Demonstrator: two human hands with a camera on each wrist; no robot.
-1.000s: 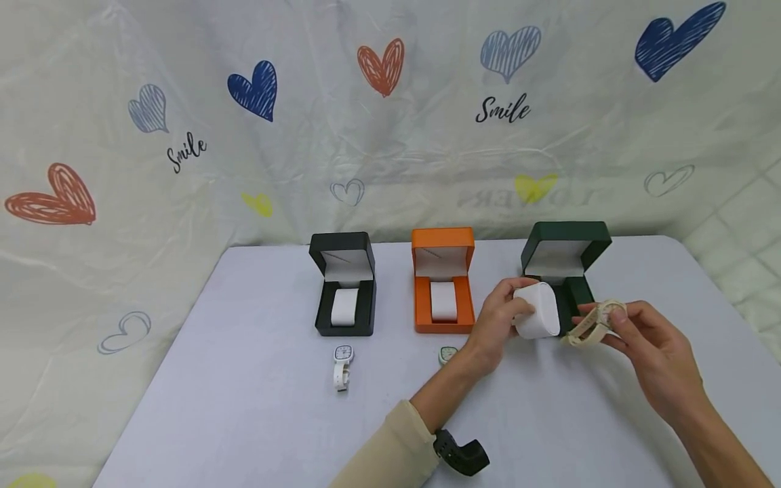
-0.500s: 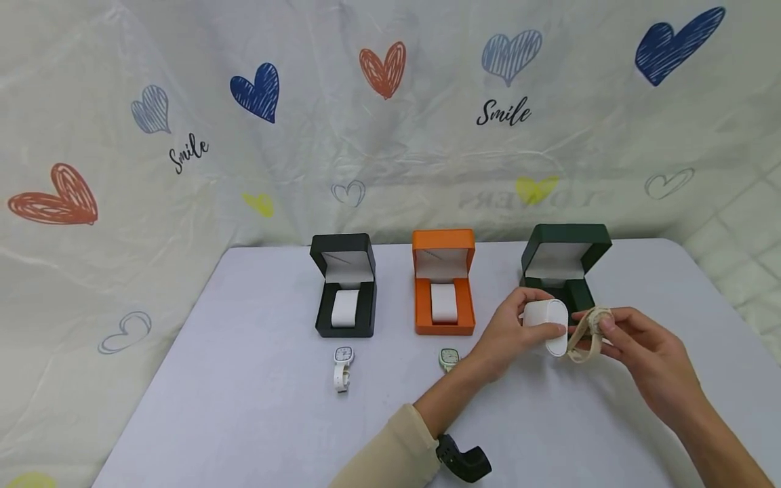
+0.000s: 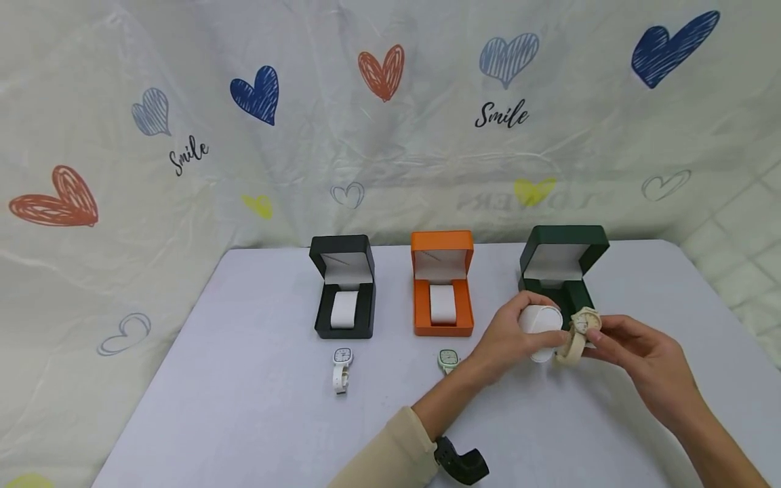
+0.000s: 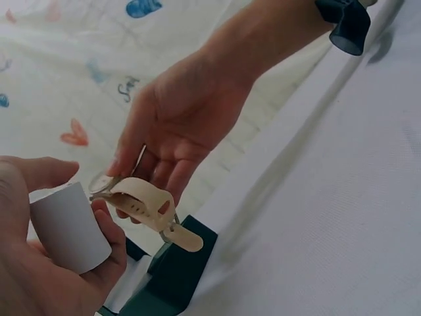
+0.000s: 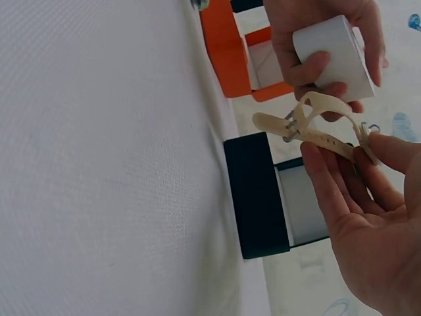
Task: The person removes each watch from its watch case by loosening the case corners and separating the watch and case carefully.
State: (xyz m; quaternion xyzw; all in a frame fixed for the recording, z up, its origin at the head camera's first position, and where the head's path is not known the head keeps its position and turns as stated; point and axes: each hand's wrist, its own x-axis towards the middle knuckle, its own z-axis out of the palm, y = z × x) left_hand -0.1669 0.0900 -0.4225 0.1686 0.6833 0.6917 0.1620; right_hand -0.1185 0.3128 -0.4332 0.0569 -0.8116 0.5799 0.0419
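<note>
My left hand (image 3: 509, 335) grips a white watch cushion (image 4: 71, 227), its thumb over the near side. Close to its right, my right hand (image 3: 647, 359) pinches a cream wristwatch (image 3: 579, 332) by its round case. The watch's strap is buckled into a loop (image 5: 322, 122) that hangs toward the cushion. Both are held in front of the open dark green watch box (image 3: 564, 251), whose inside shows no cushion. In the left wrist view the right hand (image 4: 191, 112) has its thumb on the watch face.
An open black box (image 3: 344, 285) and an open orange box (image 3: 443, 281), each with a white cushion, stand to the left. A white watch (image 3: 342, 369) lies before the black box. A pale green watch (image 3: 448, 359) is partly hidden by my left forearm.
The watch face has turned up toward the head camera, and the right hand has shifted slightly left and down. The left hand has brought the cushion lower, its end tilted toward me.
</note>
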